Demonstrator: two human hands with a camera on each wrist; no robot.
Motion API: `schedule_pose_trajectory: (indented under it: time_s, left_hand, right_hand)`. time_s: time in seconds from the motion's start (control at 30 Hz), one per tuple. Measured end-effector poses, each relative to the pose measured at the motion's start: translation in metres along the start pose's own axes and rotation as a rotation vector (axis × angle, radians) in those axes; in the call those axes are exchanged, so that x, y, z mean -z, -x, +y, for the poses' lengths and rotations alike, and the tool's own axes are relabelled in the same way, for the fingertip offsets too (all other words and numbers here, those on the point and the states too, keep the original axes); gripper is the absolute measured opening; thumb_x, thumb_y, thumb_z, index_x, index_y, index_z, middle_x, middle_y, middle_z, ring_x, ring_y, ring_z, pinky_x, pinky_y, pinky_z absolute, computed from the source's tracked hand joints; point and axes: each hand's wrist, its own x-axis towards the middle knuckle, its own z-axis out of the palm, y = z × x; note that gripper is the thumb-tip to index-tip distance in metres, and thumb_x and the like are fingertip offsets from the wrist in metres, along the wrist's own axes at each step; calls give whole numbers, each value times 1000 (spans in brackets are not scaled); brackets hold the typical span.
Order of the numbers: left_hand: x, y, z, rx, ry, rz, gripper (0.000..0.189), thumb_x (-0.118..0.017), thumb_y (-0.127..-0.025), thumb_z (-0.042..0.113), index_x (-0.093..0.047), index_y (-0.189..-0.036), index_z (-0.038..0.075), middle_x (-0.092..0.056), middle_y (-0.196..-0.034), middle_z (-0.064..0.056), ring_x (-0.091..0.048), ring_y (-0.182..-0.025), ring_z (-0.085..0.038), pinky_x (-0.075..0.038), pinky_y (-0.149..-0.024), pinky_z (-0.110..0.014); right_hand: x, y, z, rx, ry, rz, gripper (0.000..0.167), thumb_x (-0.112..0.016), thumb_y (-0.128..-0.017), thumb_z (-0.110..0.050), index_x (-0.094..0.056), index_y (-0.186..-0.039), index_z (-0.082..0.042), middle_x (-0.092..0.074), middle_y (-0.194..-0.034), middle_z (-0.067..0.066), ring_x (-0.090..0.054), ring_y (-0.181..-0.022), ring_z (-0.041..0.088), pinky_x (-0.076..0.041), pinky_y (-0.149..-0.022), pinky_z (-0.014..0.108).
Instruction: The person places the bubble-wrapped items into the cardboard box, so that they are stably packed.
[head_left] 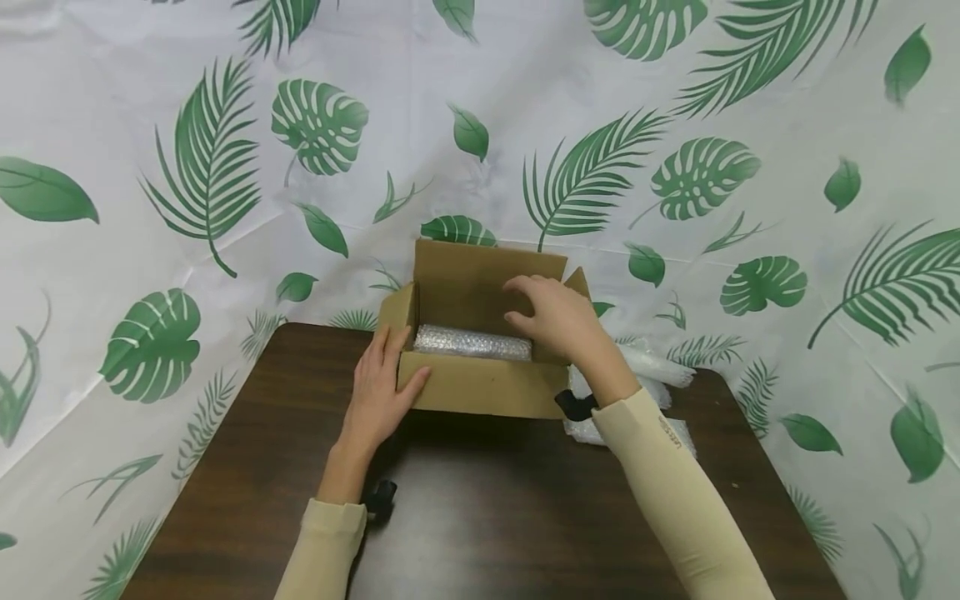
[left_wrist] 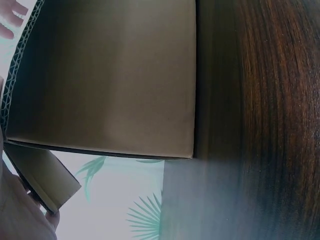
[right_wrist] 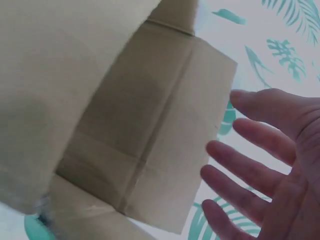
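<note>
An uncovered cardboard box [head_left: 487, 387] stands on the table with its flaps raised. Inside lies a bubble-wrapped bundle [head_left: 472, 343], its lower part hidden by the front wall. My left hand [head_left: 378, 387] grips the box's front left corner, thumb on the front wall and fingers along the left side flap [left_wrist: 45, 175]. Above the right end of the box, my right hand [head_left: 558, 317] is held with loosely bent fingers. In the right wrist view its fingers [right_wrist: 250, 160] are spread near the edge of a flap [right_wrist: 185, 135], and nothing is in them.
Sheets of bubble wrap [head_left: 660, 367] lie on the table to the right of the box, partly behind my right forearm. The dark wooden table [head_left: 480, 517] reaches back to a white cloth [head_left: 480, 83] printed with green leaves.
</note>
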Motion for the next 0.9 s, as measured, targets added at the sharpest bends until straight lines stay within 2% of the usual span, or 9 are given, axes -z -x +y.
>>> schedule_pose_trajectory:
  time_s: [0.17, 0.33, 0.47, 0.57, 0.67, 0.73, 0.8, 0.9]
  left_hand:
    - [0, 2, 2, -7, 11, 6, 72, -65, -106, 49, -36, -167, 24, -22, -177, -20, -25, -162, -44, -20, -129, -68]
    - [1, 1, 3, 4, 14, 0, 72, -64, -107, 50, -36, -168, 24, -21, -178, -19, -25, -163, -44, -20, -129, -69]
    - [0, 0, 4, 5, 23, -2, 72, -63, -107, 50, -35, -168, 26, -21, -178, -19, -25, -163, -44, -20, -128, -70]
    - [-1, 1, 3, 12, 29, -8, 71, -63, -107, 50, -35, -168, 27, -21, -178, -18, -24, -163, -43, -20, -128, -70]
    - [-1, 3, 3, 24, 36, -14, 71, -63, -107, 50, -35, -168, 28, -20, -179, -17, -23, -163, -43, -19, -128, -71]
    - [-1, 4, 3, 31, 41, -18, 71, -62, -107, 51, -35, -168, 28, -19, -179, -17, -23, -164, -43, -18, -128, -71]
    - [-1, 5, 3, 30, 42, -19, 72, -63, -107, 51, -35, -169, 28, -19, -179, -17, -22, -164, -43, -17, -128, -72]
    - [-2, 5, 4, 24, 43, -18, 72, -63, -107, 50, -35, -168, 27, -19, -179, -17, -22, -163, -44, -17, -127, -72]
  right_hand:
    - [-4, 28, 11, 20, -103, 140, 47, -70, -105, -39, -62, -149, -22, -66, -147, 5, -65, -131, 30, -55, -101, 58]
    - [-11, 60, 25, 33, -244, 398, 34, -70, -105, -30, -70, -137, -16, -72, -133, 6, -67, -122, 28, -56, -97, 56]
    - [-15, 82, 38, 68, -302, 615, 22, -73, -103, -19, -75, -124, -12, -76, -118, 7, -69, -107, 26, -56, -89, 51]
    - [-18, 95, 49, 72, -326, 700, 17, -74, -102, -13, -76, -118, -10, -77, -112, 6, -70, -101, 24, -56, -87, 49]
    - [-24, 107, 61, 30, -333, 698, 16, -74, -101, -14, -76, -117, -10, -77, -113, 7, -69, -102, 24, -55, -89, 50]
    - [-29, 115, 72, -22, -326, 644, 21, -74, -102, -18, -74, -121, -9, -75, -118, 9, -68, -106, 27, -55, -91, 53]
    - [-36, 122, 86, -82, -315, 542, 30, -73, -103, -23, -71, -129, -9, -73, -124, 12, -67, -113, 32, -55, -94, 57]
    - [-51, 135, 111, -170, -286, 320, 47, -72, -105, -31, -62, -145, -10, -68, -138, 17, -63, -126, 40, -51, -101, 65]
